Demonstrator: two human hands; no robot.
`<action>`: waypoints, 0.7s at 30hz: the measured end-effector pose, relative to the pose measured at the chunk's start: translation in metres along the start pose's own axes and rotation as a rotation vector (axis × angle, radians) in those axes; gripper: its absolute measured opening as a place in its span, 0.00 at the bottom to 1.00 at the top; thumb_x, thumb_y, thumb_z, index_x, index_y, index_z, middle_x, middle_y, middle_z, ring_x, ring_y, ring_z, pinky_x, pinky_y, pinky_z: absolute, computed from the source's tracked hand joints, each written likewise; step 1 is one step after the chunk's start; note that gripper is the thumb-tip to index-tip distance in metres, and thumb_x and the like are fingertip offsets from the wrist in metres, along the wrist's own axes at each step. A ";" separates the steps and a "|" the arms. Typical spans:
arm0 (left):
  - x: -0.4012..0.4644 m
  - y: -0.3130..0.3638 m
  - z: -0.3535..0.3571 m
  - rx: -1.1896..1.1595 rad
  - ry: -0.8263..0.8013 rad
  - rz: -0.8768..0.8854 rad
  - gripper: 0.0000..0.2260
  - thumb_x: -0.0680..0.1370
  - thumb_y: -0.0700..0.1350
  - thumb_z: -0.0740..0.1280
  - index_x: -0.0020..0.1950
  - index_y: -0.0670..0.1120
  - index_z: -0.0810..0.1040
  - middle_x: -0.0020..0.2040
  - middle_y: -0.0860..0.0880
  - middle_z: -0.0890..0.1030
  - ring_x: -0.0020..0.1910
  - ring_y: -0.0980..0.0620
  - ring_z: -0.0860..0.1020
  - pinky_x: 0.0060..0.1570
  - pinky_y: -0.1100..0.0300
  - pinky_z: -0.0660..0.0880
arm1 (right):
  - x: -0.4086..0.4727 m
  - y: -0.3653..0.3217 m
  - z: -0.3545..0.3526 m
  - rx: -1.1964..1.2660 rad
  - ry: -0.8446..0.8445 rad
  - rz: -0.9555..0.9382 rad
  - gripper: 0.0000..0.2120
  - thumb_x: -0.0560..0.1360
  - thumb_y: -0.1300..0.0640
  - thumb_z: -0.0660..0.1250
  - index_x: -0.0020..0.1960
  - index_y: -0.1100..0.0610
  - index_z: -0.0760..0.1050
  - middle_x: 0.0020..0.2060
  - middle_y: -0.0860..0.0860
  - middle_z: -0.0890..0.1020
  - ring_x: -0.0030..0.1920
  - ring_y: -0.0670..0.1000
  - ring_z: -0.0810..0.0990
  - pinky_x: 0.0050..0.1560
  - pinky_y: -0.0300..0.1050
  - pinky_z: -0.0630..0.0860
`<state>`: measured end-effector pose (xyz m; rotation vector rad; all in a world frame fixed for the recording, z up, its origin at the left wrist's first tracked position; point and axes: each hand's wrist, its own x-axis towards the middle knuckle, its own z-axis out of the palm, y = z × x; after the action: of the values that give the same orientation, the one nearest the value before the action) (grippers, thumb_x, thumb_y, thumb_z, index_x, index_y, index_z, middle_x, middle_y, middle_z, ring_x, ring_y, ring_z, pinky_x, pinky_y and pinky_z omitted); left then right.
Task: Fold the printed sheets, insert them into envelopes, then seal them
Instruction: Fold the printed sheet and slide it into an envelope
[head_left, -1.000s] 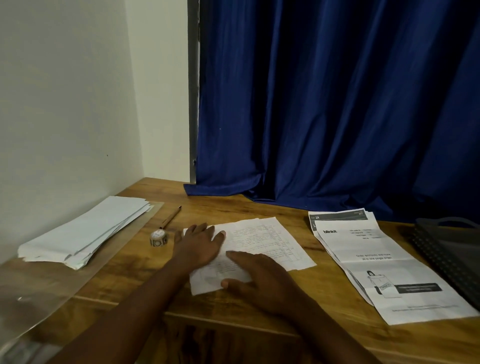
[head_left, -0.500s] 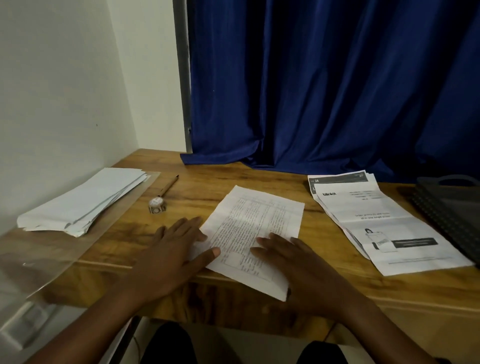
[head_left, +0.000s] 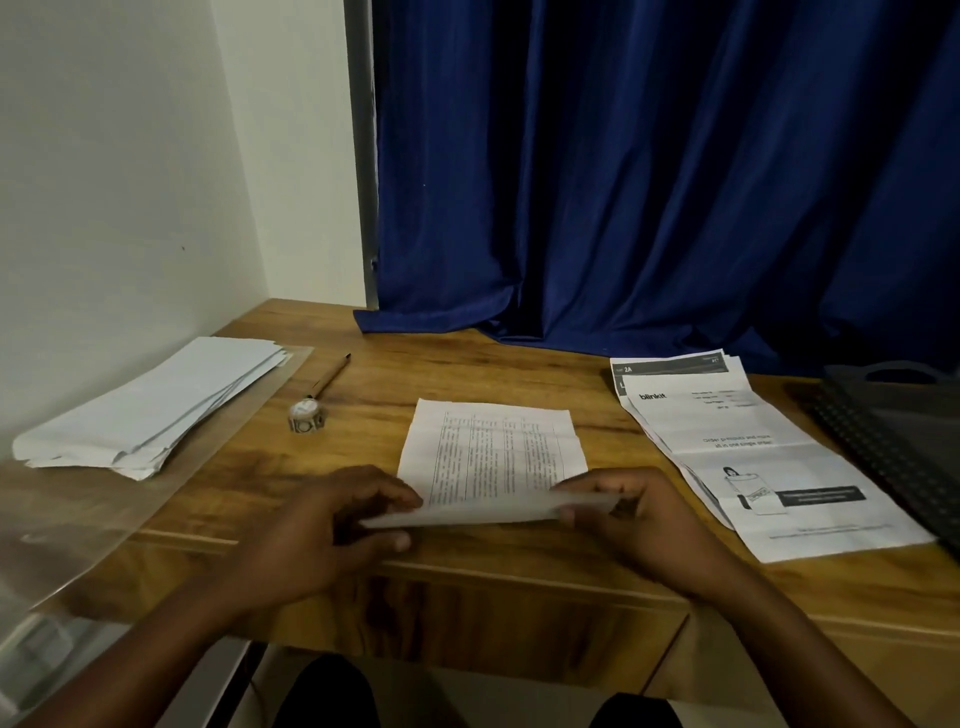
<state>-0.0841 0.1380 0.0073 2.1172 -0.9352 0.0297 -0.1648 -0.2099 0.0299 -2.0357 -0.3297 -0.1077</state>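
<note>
Pinching near edge of printed sheet (head_left: 493, 457) at both corners, left hand (head_left: 332, 519) and right hand (head_left: 634, 512) clamped, fold running left-right, far edge straight ahead.

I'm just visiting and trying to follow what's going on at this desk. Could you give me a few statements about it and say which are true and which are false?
1. Both hands hold the near edge of the printed sheet, lifted off the desk. True: the left hand and right hand each have a grip on it.
2. The envelopes lie to the right of the sheet. False: the stack of envelopes lies at the left, by the wall.
3. The pen lies beyond the roll of stickers. True.
4. The curtain is red. False: the curtain is blue.
5. More printed pages lie at the right. True.
</note>
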 end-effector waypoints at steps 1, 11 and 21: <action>0.008 0.001 -0.001 -0.089 0.019 -0.027 0.14 0.75 0.53 0.74 0.61 0.61 0.81 0.59 0.60 0.82 0.57 0.59 0.81 0.51 0.65 0.80 | 0.004 -0.001 -0.003 0.045 0.040 0.024 0.06 0.77 0.54 0.72 0.49 0.44 0.86 0.45 0.43 0.88 0.45 0.42 0.86 0.42 0.33 0.80; 0.102 -0.007 0.014 -0.347 0.394 -0.319 0.14 0.80 0.54 0.69 0.63 0.52 0.77 0.49 0.54 0.85 0.49 0.52 0.83 0.45 0.54 0.81 | 0.102 0.024 -0.018 0.187 0.452 0.147 0.05 0.74 0.52 0.76 0.48 0.51 0.84 0.40 0.45 0.88 0.41 0.46 0.87 0.36 0.35 0.79; 0.088 -0.011 0.023 0.029 0.532 -0.025 0.27 0.80 0.65 0.57 0.78 0.59 0.62 0.77 0.56 0.66 0.73 0.62 0.64 0.69 0.58 0.64 | 0.137 0.070 -0.017 0.309 0.643 0.250 0.21 0.76 0.42 0.70 0.66 0.46 0.74 0.52 0.50 0.83 0.49 0.52 0.81 0.51 0.53 0.79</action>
<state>-0.0200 0.0728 0.0120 1.9953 -0.5895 0.5679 -0.0127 -0.2301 0.0076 -1.6161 0.2955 -0.5086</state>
